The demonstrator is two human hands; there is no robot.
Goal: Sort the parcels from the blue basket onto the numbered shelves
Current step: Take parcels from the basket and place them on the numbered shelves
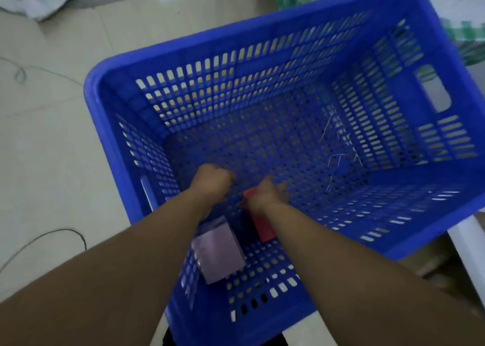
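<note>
Box (217, 251) left of flat parcel (263, 230), both inside basket (262, 63)

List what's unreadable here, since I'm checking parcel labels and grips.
Head view:
Labels on the pale purple square box and the red rectangular box: blurred, too small.
Left hand: curled; its back hides any contents.
Right hand: its back hides any hold on the red box.
Numbered shelves: outside the frame.

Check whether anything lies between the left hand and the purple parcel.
Nothing visible does. The purple parcel lies in plain view by the near wall of the blue basket, nearer the person than the left hand. The red parcel sits beside it, apart.
</note>
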